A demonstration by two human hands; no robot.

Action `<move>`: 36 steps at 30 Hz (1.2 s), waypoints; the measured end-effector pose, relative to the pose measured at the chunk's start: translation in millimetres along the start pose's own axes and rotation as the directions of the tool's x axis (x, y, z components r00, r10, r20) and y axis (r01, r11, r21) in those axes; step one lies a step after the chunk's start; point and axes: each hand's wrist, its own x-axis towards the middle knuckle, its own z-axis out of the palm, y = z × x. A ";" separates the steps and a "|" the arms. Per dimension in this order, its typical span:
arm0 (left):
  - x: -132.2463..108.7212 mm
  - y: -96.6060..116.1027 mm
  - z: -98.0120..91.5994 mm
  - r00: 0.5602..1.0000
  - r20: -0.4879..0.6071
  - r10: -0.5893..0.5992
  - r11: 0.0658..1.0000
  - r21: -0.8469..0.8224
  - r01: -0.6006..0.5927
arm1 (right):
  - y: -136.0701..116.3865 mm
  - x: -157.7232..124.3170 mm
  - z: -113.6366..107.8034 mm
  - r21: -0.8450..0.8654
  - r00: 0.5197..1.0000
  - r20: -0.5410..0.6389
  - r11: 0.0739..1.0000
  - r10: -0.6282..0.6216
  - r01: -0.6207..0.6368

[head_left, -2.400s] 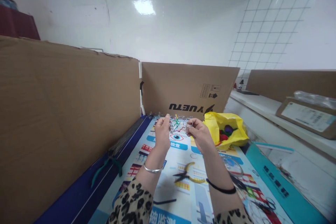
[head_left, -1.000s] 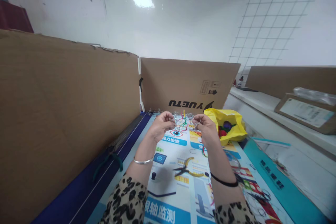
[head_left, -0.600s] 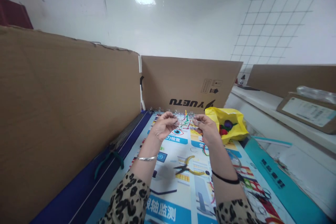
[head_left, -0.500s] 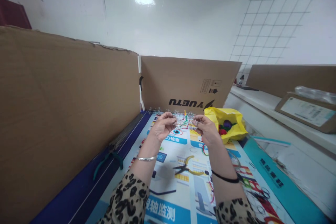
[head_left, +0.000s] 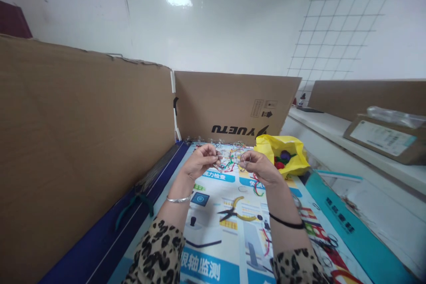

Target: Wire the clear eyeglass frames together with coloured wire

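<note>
My left hand (head_left: 201,160) is raised above the far part of the printed sheet (head_left: 218,222), thumb and fingers pinched on thin silvery wire. Opposite it, my right hand (head_left: 261,166) pinches thin wire too, a fine loop showing at its fingertips. Red and green strands (head_left: 229,164) show between the two hands; whether they are joined to the wire or lie behind it I cannot tell. Nearer to me, pliers (head_left: 237,213) with yellow handles lie open on the sheet. A black strip (head_left: 203,244) lies below them.
A yellow bag (head_left: 299,162) with dark red and purple things inside stands beyond my right hand. Cardboard walls (head_left: 196,102) close off the back and left. Teal-handled pliers (head_left: 133,208) lie at left, scissors (head_left: 328,244) at right, near a teal box (head_left: 353,226).
Both hands stay pinched and have drawn slightly farther apart. The clear wire piece spread between them looks less stretched out now. The view has shifted a little.
</note>
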 end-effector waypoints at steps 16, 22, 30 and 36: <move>3.9 -11.6 15.3 0.997 -0.063 0.037 0.989 -0.143 -0.045 | 0.9 1.8 -7.7 0.133 0.998 -0.055 0.991 0.038 -0.030; 9.8 -17.8 18.4 0.986 -0.166 0.001 0.969 -0.245 -0.043 | 10.2 8.0 -6.2 0.179 0.992 -0.122 0.984 0.044 -0.022; 15.6 -21.9 12.0 0.942 -0.311 -0.126 0.952 -0.305 0.026 | 20.3 10.5 -6.2 0.195 0.992 -0.114 0.980 0.057 -0.034; 18.2 -26.3 12.8 0.930 -0.354 -0.093 0.982 -0.187 0.027 | 21.4 11.8 -5.5 0.131 0.992 -0.123 0.991 0.038 -0.022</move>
